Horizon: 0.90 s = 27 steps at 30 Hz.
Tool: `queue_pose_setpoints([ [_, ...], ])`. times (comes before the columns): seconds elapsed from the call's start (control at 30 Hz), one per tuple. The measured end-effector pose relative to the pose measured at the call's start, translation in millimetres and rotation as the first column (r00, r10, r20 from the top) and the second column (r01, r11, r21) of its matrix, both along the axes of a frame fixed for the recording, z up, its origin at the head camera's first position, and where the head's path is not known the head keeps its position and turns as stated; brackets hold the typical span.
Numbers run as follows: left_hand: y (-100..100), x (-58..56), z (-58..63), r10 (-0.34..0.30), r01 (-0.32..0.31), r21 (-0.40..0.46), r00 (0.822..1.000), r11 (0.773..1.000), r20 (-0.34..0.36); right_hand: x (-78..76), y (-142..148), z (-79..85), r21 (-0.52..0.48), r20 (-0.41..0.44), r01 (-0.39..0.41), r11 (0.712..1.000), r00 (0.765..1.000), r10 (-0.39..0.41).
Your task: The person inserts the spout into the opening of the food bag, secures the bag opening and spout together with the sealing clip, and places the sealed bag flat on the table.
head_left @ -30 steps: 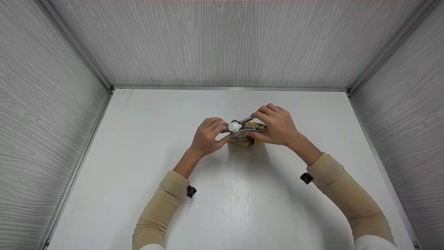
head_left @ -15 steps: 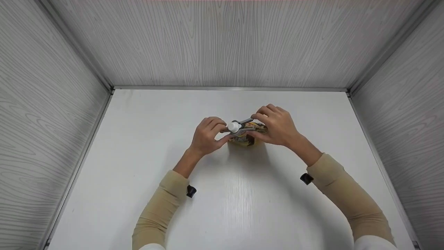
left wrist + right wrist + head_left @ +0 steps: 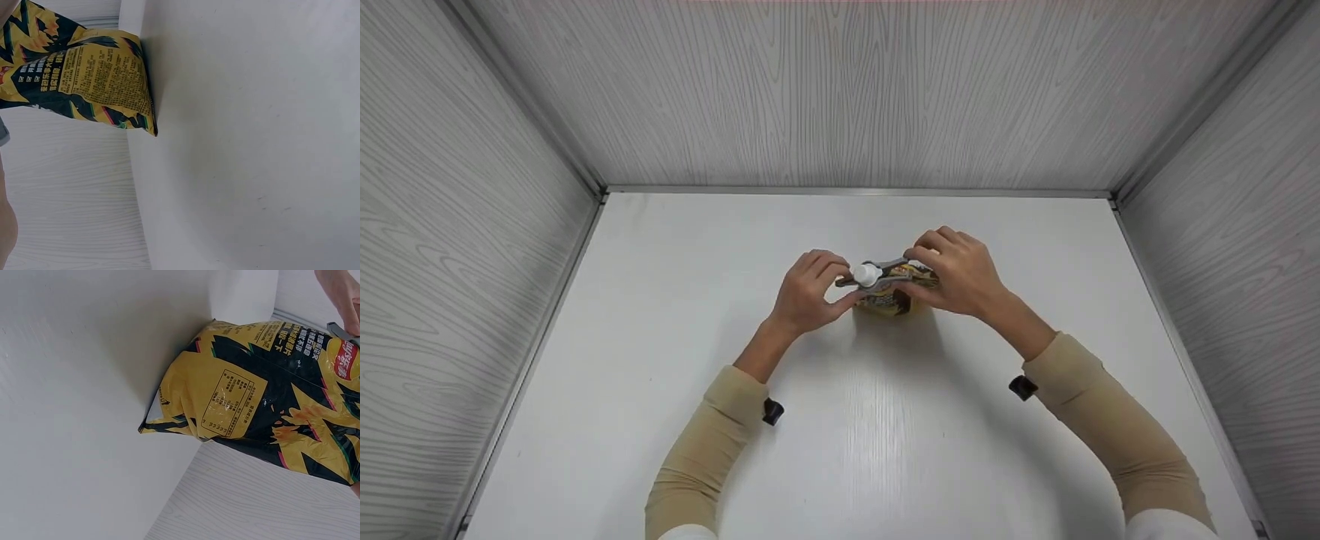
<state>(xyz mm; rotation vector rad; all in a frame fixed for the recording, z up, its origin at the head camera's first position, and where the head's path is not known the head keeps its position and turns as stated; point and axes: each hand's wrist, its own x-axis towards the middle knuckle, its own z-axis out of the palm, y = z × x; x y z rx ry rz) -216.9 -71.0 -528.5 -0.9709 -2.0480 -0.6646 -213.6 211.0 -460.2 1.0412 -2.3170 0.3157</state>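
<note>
A yellow and black chip bag (image 3: 891, 301) stands upright near the table's middle. Across its top sits a grey bag clip (image 3: 894, 282) with a white cap (image 3: 866, 274) at the left end, its two arms spread apart toward the right. My left hand (image 3: 804, 298) pinches the clip's left end between thumb and curled fingers. With fingers on the far arm and thumb along the near one, my right hand (image 3: 960, 274) grips the clip's other end. The wrist views show the printed side of the chip bag (image 3: 107, 73) and its lower corner close to the tabletop.
The white table (image 3: 720, 225) is bounded by a grey wood-grain back wall (image 3: 840, 97) and side walls (image 3: 457, 262). A small black device (image 3: 773, 412) sits at the left sleeve cuff, another black device (image 3: 1023, 386) at the right.
My left fingers have shifted slightly up and left, baring the clip's dark left end. The clip's far arm has come a little nearer to the near arm.
</note>
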Motion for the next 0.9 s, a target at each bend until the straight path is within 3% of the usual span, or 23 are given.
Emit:
queue_pose_setpoints([
  [0.27,1,-0.2,4.5,0.034,-0.031,-0.054,0.998,0.998,0.054,1.1,-1,-0.7,-0.005,-0.002,0.005,1.000,1.000,-0.005],
  [0.57,2,-0.5,8.5,0.063,-0.055,-0.113,0.996,0.992,0.068,1.4,-1,-1.7,-0.004,-0.006,0.005,1.000,1.000,-0.005],
  [0.9,7,1.0,13.3,0.129,-0.105,-0.215,0.986,0.971,0.102,2.5,-2,-1.5,-0.005,-0.008,0.000,1.000,1.000,0.000],
])
